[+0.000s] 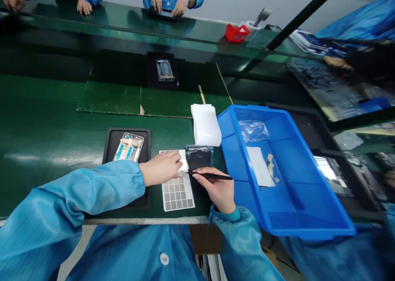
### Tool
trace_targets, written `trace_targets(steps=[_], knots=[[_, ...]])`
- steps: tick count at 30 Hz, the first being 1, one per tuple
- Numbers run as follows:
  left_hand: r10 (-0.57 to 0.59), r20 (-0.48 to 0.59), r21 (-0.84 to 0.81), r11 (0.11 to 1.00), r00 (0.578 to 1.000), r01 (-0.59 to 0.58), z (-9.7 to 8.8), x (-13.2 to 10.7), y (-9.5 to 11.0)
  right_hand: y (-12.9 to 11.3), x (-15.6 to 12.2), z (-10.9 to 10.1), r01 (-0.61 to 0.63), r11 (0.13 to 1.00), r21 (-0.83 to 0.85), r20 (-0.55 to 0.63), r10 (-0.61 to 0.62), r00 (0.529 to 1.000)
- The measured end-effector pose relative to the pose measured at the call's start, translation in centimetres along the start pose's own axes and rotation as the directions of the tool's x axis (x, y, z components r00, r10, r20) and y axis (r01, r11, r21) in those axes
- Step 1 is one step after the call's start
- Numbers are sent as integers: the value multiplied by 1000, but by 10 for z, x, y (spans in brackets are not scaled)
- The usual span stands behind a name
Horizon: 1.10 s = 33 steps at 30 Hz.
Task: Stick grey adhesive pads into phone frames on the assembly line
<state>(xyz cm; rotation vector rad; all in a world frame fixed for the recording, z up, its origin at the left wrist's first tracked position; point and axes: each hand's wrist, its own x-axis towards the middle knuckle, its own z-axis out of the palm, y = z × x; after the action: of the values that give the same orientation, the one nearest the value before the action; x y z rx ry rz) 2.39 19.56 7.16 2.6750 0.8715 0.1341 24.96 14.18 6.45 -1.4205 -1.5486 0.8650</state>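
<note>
My right hand (219, 190) grips slim black tweezers (216, 176), their tip pointing left over a white sheet of grey square stickers (178, 195). Across the upper part of that sheet lies my left hand (163, 168), palm down with fingers curled. A small pale piece (182, 173) shows at its fingertips, by the tweezer tip; whether the fingers pinch it is unclear. Beyond my left forearm, an opened phone body (128, 147) rests in a black tray (111, 143), partly hidden by the sleeve. A dark, shiny flat packet (200, 157) lies just right of the sheet.
A blue bin (293, 166) holding clear plastic and paper scraps stands at my right. White sheets (206, 124) lie beside it. Farther off, another black tray (151, 73) carries a phone body (165, 70). Across the bench, co-workers' hands (168, 3) work near a red box (237, 33).
</note>
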Motion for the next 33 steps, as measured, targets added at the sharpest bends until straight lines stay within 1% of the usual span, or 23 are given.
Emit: trace_targets(steps=[2,3,5,6,8,10,13,15,21,25,27,33], knots=[[23,9,-116,993,1000,-22,-12,-4,-5,-11,0,-2,2,1000,14,-47,-1,999],[26,-5,-192,981,1000,-26,-20,-8,-8,-17,0,-2,8,1000,21,-68,-6,998],[-30,-51,-350,937,998,10,-39,-18,-12,-32,0,3,28,998,48,-74,-24,997],[-78,-62,-419,907,995,45,-48,-23,-14,-39,1,7,40,997,68,-57,-36,998],[-155,-42,-517,848,987,111,-62,-35,-16,-52,2,18,59,992,109,-4,-59,998],[-154,2,-576,807,988,127,-67,-46,-17,-61,3,29,60,988,141,35,-65,997],[-117,11,-622,777,993,98,-66,-59,-17,-67,5,43,58,986,156,63,-68,996],[-128,12,-652,751,992,104,-64,-64,-18,-69,7,49,65,985,157,71,-77,994],[-253,61,-730,648,966,216,-58,-77,-26,-71,7,61,29,980,195,63,-42,997],[-308,36,-793,570,951,215,-52,-84,-31,-69,6,69,36,983,181,46,-45,998],[-310,28,-804,558,950,206,-51,-86,-32,-70,6,72,30,983,179,41,-38,998],[-309,38,-789,574,950,218,-53,-89,-33,-76,7,78,13,983,185,41,-21,999]])
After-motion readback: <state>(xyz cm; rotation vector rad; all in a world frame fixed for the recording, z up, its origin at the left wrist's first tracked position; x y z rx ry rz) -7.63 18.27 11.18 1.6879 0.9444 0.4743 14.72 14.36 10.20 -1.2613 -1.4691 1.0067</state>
